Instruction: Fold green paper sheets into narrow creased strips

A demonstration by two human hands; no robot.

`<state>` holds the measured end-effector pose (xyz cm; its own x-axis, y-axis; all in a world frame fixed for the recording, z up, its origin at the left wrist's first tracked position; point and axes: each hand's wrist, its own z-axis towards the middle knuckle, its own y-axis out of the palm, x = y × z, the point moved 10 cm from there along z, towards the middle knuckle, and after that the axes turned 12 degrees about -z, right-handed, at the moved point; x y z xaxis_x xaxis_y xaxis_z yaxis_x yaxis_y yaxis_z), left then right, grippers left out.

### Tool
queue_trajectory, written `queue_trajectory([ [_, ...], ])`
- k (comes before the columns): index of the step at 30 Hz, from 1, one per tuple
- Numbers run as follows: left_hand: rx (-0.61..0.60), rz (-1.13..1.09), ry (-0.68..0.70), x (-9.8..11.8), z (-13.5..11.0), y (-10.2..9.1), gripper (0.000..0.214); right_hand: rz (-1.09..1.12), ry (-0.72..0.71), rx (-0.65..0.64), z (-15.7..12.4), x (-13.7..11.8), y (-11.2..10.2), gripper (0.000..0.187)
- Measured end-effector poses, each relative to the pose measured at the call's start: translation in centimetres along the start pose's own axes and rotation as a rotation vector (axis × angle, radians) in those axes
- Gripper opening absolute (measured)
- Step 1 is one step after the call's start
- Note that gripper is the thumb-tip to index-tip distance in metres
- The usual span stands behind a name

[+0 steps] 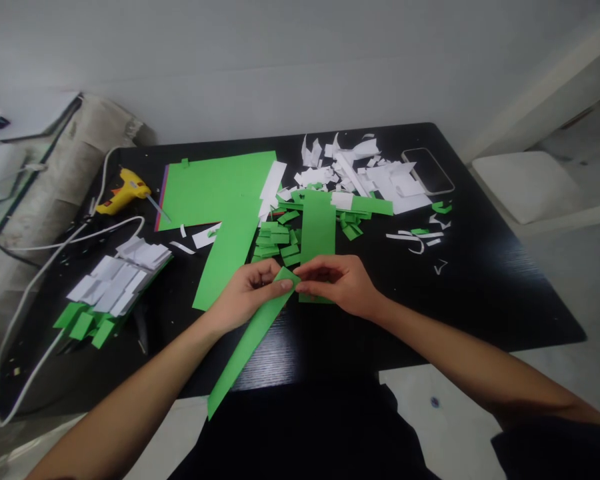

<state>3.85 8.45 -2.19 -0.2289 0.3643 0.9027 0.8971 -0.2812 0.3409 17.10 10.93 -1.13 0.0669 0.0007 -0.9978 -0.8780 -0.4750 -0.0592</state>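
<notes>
Over the front of the black table, my left hand pinches a long green paper strip near its upper end, thumb on top. The strip slants down toward my lap. My right hand has its thumb and fingertips closed on the corner of that same end. Beneath and behind the hands lie a wide green paper strip and another green strip. Between these two sits a heap of small folded green paper pieces.
A yellow glue gun with a white cable lies at the left, near a stack of folded white and green pieces. Behind are green sheets, white paper scraps and a phone. The black table meets a wall.
</notes>
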Motion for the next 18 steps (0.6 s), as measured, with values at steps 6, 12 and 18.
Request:
queue_trajectory([
  [6, -0.002, 0.026, 0.004, 0.1, 0.0, -0.2, 0.031, -0.038, -0.036, 0.030, 0.0, -0.4, -0.3, 0.023],
  [12, 0.016, 0.004, -0.024, -0.2, 0.0, -0.4, 0.028, -0.094, -0.113, 0.048, -0.2, -1.1, -0.5, 0.020],
  [18, 0.029, 0.015, -0.029, -0.2, 0.0, -0.5, 0.027, -0.171, -0.178, 0.077, -0.4, -1.8, -0.7, 0.019],
])
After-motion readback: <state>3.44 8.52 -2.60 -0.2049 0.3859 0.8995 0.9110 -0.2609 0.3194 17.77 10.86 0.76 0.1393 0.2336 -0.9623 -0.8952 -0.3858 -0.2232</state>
